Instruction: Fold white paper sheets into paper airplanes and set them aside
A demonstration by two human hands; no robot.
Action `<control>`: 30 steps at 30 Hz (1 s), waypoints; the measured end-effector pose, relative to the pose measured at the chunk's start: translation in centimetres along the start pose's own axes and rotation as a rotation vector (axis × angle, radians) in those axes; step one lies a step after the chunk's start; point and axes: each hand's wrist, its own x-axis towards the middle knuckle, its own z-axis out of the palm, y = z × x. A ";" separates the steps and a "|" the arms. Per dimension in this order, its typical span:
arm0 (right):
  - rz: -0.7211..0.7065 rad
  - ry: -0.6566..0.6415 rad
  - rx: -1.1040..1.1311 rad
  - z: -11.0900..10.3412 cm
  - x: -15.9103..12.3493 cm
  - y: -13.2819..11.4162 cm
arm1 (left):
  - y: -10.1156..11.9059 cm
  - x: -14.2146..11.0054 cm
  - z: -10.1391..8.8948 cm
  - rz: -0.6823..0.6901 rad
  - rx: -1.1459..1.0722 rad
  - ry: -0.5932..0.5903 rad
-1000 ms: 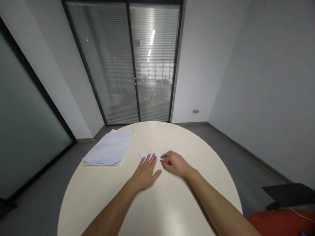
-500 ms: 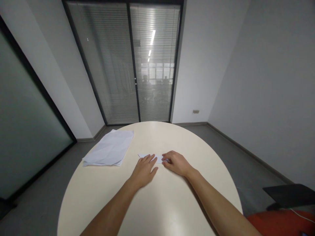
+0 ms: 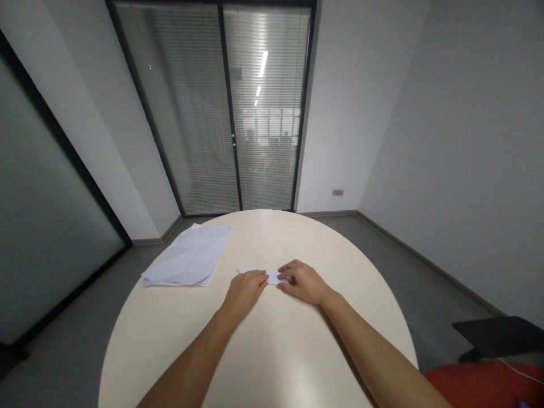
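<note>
A small folded piece of white paper (image 3: 272,277) lies on the round cream table (image 3: 272,238), partly covered by both hands. My left hand (image 3: 246,290) rests over its left part, fingers and thumb drawn together on the paper; a thin pointed end shows past the fingers on the left. On the right side, my right hand (image 3: 305,283) has its thumb and fingers curled around the paper's right end. Between the two hands a short stretch of the paper shows.
A stack of white paper sheets (image 3: 189,255) lies at the table's left edge. Beyond the table stand glass doors with blinds (image 3: 267,141). To the lower right are a red seat (image 3: 476,385) and a black flat object (image 3: 501,334).
My left hand's fingers and thumb have closed together onto the paper; before, they were spread. My right hand has stayed at the paper's right end, almost unmoved.
</note>
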 end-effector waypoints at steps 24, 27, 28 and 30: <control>-0.002 -0.028 0.005 -0.3 0.1 -0.2 | -0.1 0.1 0.1 0.002 0.020 0.008; 0.027 -0.040 -0.003 -0.3 0.1 -0.2 | 0.0 0.2 -0.1 -0.015 0.035 0.012; 0.038 -0.045 -0.007 -0.2 0.1 -0.1 | 0.1 0.2 -0.1 -0.021 0.039 0.015; 0.053 -0.055 -0.015 -0.2 0.1 -0.1 | 0.1 0.1 -0.2 -0.026 0.047 0.017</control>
